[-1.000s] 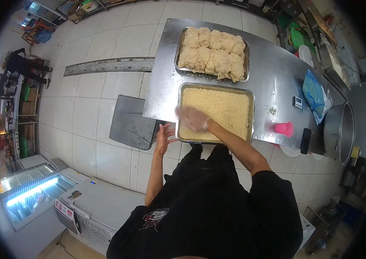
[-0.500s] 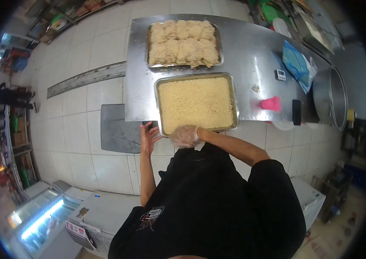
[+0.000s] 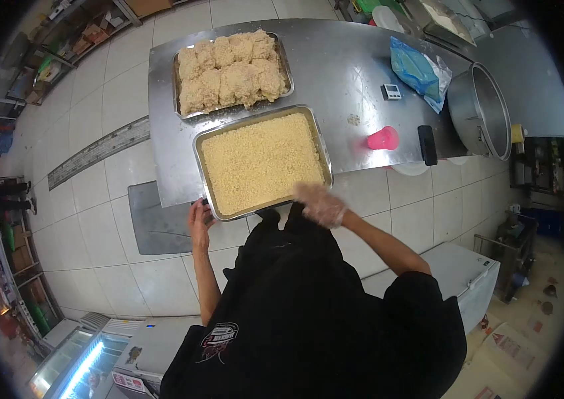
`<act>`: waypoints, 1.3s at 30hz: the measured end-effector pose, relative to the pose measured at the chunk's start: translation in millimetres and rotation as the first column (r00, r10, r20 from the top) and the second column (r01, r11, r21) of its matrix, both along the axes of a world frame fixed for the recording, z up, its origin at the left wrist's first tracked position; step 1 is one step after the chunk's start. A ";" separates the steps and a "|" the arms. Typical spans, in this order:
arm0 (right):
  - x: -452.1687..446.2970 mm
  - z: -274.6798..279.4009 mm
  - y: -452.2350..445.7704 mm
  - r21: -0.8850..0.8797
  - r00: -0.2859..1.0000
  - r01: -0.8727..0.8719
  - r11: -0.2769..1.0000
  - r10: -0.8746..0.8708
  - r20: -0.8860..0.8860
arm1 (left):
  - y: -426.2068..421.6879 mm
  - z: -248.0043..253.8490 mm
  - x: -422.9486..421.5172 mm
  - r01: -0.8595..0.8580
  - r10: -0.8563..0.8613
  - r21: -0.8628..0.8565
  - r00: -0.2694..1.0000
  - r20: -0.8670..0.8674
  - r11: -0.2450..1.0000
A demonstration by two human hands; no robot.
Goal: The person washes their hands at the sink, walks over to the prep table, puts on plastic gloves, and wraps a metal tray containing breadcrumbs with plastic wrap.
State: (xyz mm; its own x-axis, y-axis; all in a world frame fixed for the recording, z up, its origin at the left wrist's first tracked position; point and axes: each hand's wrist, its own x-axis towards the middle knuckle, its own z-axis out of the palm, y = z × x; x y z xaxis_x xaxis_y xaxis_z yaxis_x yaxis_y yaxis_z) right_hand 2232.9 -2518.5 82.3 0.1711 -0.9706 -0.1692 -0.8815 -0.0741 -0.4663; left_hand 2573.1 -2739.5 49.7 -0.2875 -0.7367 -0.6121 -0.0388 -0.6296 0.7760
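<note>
A metal tray (image 3: 200, 174) filled with pale yellow crumbs (image 3: 262, 159) hangs partly over the table's near edge. My left hand (image 3: 200, 223) is bare, at the tray's near left corner; its fingers are apart and seem to touch the rim. Over the near right corner is my right hand (image 3: 322, 205) in a clear plastic glove. Its fingers stretch toward the crumbs, a little blurred, with nothing visible in them. Behind, a second tray (image 3: 177, 86) holds rows of crumb-coated pieces (image 3: 232, 73).
On the steel table (image 3: 335, 73) are a pink cup (image 3: 383, 138), a small timer (image 3: 391, 92), a black phone-like object (image 3: 427, 145) and a blue plastic bag (image 3: 416, 70). A large pot (image 3: 478, 110) stands right. A dark mat (image 3: 155, 223) lies on the floor.
My view has shifted and turned, so the table appears further left and tilted. My right hand has moved right along the tray's near edge. My left hand is closer to the corner.
</note>
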 end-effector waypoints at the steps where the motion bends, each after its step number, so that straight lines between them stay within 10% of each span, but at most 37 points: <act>1: -17.8 -3.8 5.0 -0.015 0.986 0.094 0.995 -0.095 -0.134 | 1.0 -2.4 -0.5 0.030 -0.027 -0.069 0.999 0.033 0.997; 9: -90.5 -10.7 -11.5 0.039 0.948 -0.162 0.986 0.166 -0.272 | 4.8 -38.8 3.8 0.232 -0.167 -0.349 0.964 0.206 0.908; 12: -106.1 7.3 -33.6 0.286 0.975 -0.144 0.947 0.086 0.206 | 5.4 -32.4 -2.5 0.166 -0.100 -0.382 0.977 0.188 0.909; 15: -124.6 -5.6 -53.9 -0.152 0.836 0.541 0.827 -0.549 -0.011 | 9.6 -35.5 -11.2 0.187 -0.060 -0.486 0.962 0.265 0.854; 19: -163.8 -18.8 -96.0 0.524 0.513 0.653 0.547 -0.828 0.226 | 9.0 -20.8 -26.1 0.340 -0.068 -0.562 0.891 0.448 0.754; 25: -177.0 -35.3 -114.1 0.668 0.412 0.513 0.539 -0.838 0.359 | 6.1 -25.8 -26.4 0.390 -0.095 -0.475 0.841 0.532 0.789; 34: -160.5 -48.7 -56.5 0.683 0.606 0.367 0.632 -0.719 0.340 | 11.2 -36.8 -31.6 0.298 0.037 -0.526 0.845 0.534 0.797; 39: -145.8 -43.2 -10.3 0.857 0.966 -0.109 0.504 -0.151 0.212 | 9.5 -38.2 -28.7 0.296 0.011 -0.532 0.867 0.498 0.793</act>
